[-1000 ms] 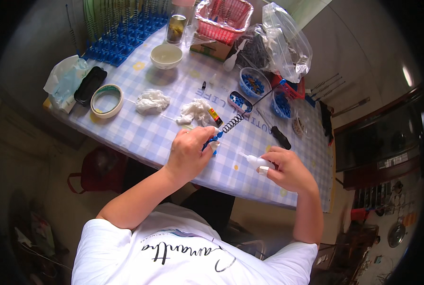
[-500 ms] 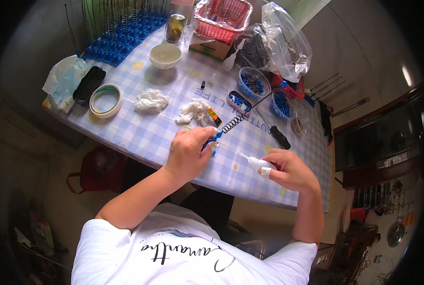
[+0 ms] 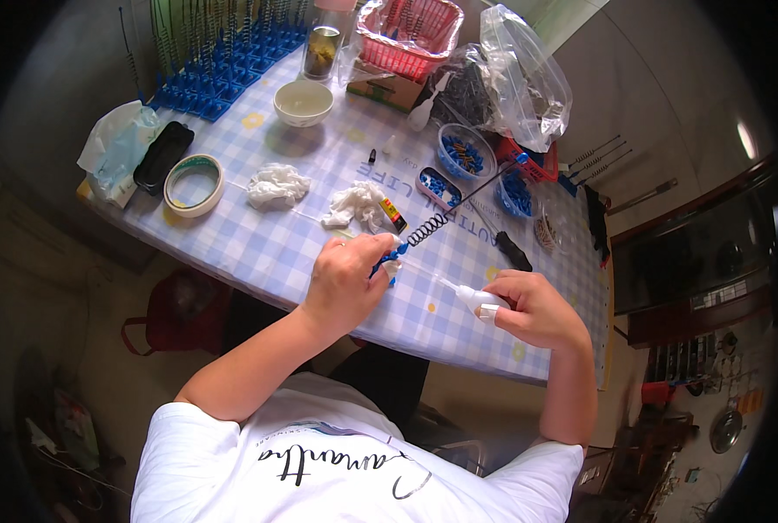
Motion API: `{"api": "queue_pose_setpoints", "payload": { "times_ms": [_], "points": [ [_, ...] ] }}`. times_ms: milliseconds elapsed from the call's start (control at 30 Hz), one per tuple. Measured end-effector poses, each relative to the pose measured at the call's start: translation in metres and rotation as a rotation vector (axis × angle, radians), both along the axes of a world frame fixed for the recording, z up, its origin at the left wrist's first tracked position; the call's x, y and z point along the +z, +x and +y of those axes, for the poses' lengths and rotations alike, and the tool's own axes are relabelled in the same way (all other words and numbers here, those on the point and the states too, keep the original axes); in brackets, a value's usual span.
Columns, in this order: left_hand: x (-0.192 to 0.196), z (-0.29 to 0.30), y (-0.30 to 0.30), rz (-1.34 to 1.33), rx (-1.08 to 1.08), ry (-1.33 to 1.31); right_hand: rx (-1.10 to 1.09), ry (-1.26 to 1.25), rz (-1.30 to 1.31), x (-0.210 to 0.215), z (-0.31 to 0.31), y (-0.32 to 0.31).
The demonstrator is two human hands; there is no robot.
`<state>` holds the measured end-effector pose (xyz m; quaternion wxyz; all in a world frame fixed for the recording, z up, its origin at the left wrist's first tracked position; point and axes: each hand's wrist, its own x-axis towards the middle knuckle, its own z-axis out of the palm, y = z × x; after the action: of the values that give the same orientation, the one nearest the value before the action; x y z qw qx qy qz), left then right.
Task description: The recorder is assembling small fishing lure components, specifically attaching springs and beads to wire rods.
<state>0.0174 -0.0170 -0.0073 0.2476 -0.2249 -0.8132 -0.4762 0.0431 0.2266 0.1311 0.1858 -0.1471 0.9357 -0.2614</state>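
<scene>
Pinching the blue end of a coiled black spring rod (image 3: 432, 225) in my left hand (image 3: 345, 283), I hold it low over the near half of the worktop (image 3: 267, 253); my fingers are curled tight around that blue grip, and the rod runs up and away to the right, ending in a small blue cap near the tubs. My right hand (image 3: 533, 307) is wrapped around a small white squeeze bottle (image 3: 476, 298), fingers closed on its body, its thin nozzle aimed left toward the blue end in my other hand. The nozzle tip sits just beside that end; I cannot tell whether they touch.

Just beyond my left hand lie two crumpled white wads (image 3: 354, 203) and a small red-and-yellow tube (image 3: 393, 213). To the right are round tubs of blue pieces (image 3: 464, 155), and a black-handled tool (image 3: 511, 253) lies near the rod. Farther left sit a roll of tape (image 3: 194, 184), a black phone (image 3: 162, 155) and a tissue pack (image 3: 115, 144). At the far edge stand a white bowl (image 3: 303, 102), a glass jar (image 3: 323, 50), a pink basket (image 3: 408, 33), a clear plastic bag (image 3: 515, 74) and rows of blue-based rods (image 3: 223, 70).
</scene>
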Motion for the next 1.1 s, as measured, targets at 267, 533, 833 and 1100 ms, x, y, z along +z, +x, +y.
{"api": "queue_pose_setpoints", "payload": {
  "times_ms": [267, 533, 833, 1100],
  "points": [
    [-0.0001, -0.0002, 0.0, 0.001, -0.005, 0.004, 0.038, 0.016, 0.032, 0.0024, -0.0009, -0.0006],
    [-0.0002, -0.0005, -0.0002, 0.009, -0.004, 0.004, 0.045, 0.033, 0.021, 0.0044, -0.0028, -0.0017],
    [0.0001, 0.001, -0.0003, 0.011, -0.006, -0.007, 0.043, 0.035, 0.031, 0.0068, -0.0035, -0.0014],
    [0.0006, -0.0003, 0.0001, 0.004, -0.005, -0.003, 0.046, 0.044, 0.035, 0.0081, -0.006, -0.0013]
  ]
}}
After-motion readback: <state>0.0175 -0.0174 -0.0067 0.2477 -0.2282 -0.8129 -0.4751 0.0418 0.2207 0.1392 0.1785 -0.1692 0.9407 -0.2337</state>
